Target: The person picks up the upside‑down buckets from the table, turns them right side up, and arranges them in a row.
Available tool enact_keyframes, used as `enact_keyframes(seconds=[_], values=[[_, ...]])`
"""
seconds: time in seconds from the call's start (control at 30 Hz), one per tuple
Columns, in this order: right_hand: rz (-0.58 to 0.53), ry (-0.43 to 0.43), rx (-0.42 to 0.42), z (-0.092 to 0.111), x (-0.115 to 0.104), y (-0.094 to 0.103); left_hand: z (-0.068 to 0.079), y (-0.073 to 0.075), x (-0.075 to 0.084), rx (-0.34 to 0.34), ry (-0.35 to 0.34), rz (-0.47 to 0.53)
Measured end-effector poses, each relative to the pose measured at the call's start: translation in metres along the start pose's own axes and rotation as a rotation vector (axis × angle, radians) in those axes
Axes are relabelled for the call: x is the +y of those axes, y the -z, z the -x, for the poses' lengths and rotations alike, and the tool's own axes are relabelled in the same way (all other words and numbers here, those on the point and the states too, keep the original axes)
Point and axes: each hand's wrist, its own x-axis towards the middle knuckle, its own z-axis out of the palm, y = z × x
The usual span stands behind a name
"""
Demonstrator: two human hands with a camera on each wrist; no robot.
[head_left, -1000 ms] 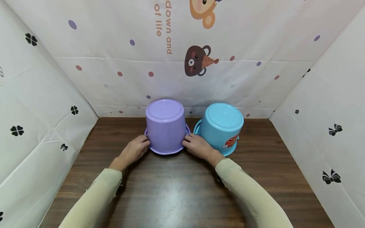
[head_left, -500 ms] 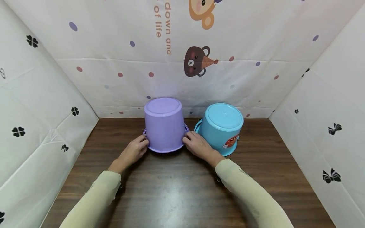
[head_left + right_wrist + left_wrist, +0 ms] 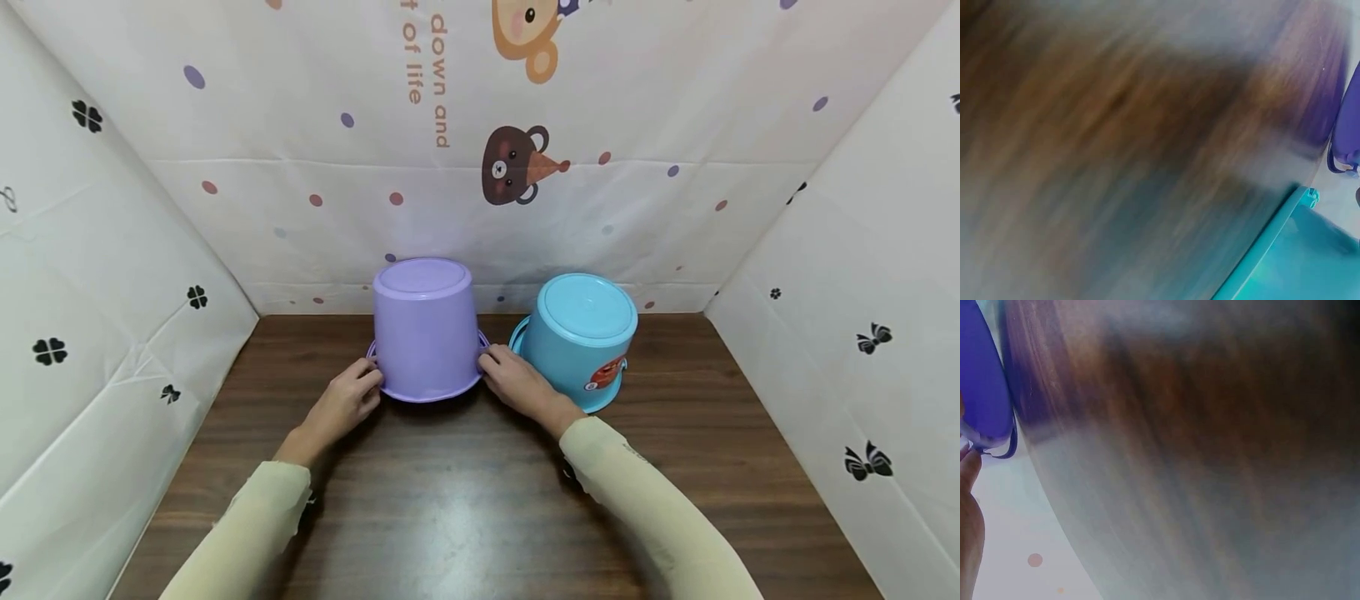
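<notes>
A purple bucket (image 3: 425, 342) stands upside down near the back wall, its base facing up. My left hand (image 3: 341, 408) grips its rim on the left side, where the handle joins. On the opposite side my right hand (image 3: 522, 383) pinches the rim, thumb and fingertips at the edge. The left wrist view catches the bucket's wall (image 3: 985, 375) and part of the left hand (image 3: 969, 531) at its margin. In the right wrist view only a strip of the purple bucket (image 3: 1349, 125) shows. Fingers under the rim are hidden.
A light blue bucket (image 3: 585, 333) with a red label (image 3: 604, 374) also sits upside down, just right of my right hand. Both buckets are on a dark wooden table (image 3: 450, 500). A printed back wall (image 3: 337, 233) and side walls (image 3: 847, 333) enclose the table.
The purple bucket has shifted a little to the left, and both hands have moved with it, keeping their hold. The blue bucket stays where it was.
</notes>
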Motion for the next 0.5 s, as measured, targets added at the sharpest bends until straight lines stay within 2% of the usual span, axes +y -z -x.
enact_keyframes(seconds=[0.3, 0.5], values=[[-0.030, 0.001, 0.006, 0.0005, -0.0022, 0.0018, 0.0042, 0.0036, 0.0025, 0.029, 0.021, -0.008], [-0.042, 0.040, -0.008, 0.0012, -0.0048, 0.0080, 0.0044, 0.0056, 0.0067, 0.056, 0.092, 0.002]])
